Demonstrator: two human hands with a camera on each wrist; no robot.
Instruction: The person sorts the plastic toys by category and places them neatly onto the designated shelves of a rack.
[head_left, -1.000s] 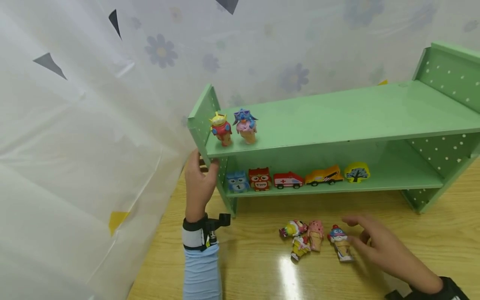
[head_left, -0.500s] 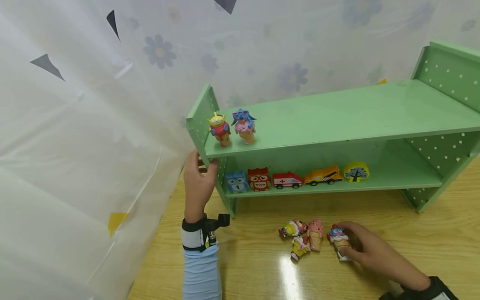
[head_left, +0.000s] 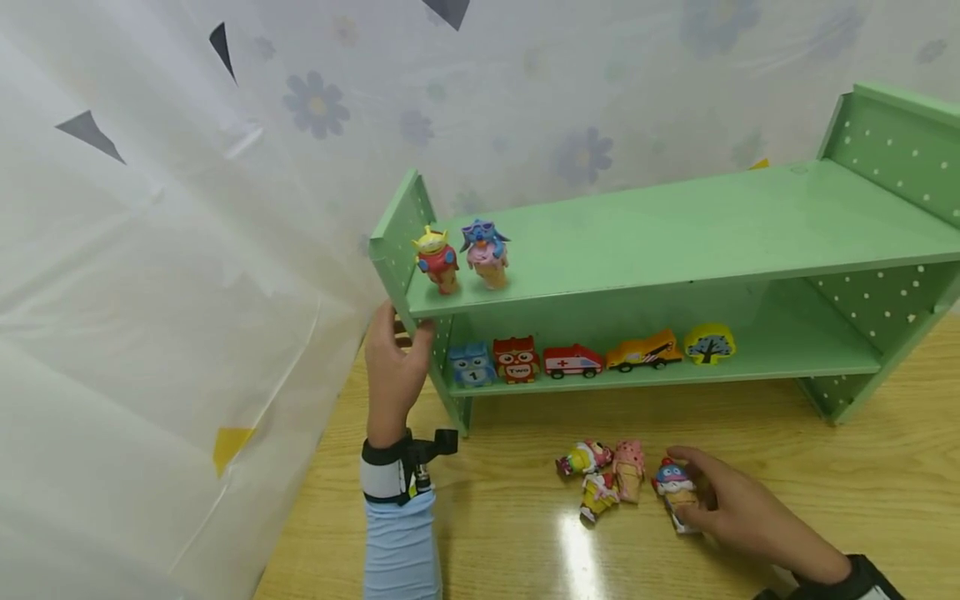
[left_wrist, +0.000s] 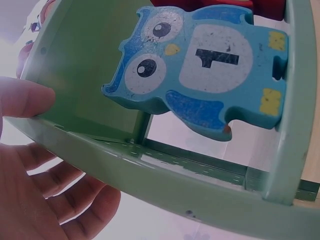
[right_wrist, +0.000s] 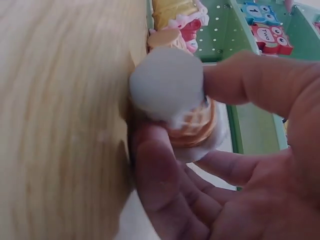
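My left hand [head_left: 396, 371] grips the left side panel of a small green shelf [head_left: 645, 237], thumb on the inner side and fingers outside, near a blue owl block [left_wrist: 215, 62] marked 1. On the wooden table, my right hand [head_left: 753, 512] pinches an ice-cream-cone figurine [head_left: 673, 481] with a blue face and red top. Its white base [right_wrist: 167, 82] faces the right wrist camera, with thumb and fingers around the cone. Just left of it lie a pink ice cream cone figurine [head_left: 628, 471], a yellow-cone figurine [head_left: 598, 497] and a colourful figurine [head_left: 585, 458].
On the top board stand a red-and-yellow alien figurine [head_left: 438, 260] and a blue figurine on a pink cone [head_left: 487, 254]. The lower board holds a red owl block [head_left: 516, 360], ambulance [head_left: 572, 362], orange truck [head_left: 645, 352] and tree block [head_left: 709, 344]. A flowered sheet [head_left: 315, 208] hangs behind.
My right hand has come in from the right and closed its thumb and fingers on the blue-faced figurine, whose base has shifted slightly toward me. The left hand keeps its hold on the shelf.
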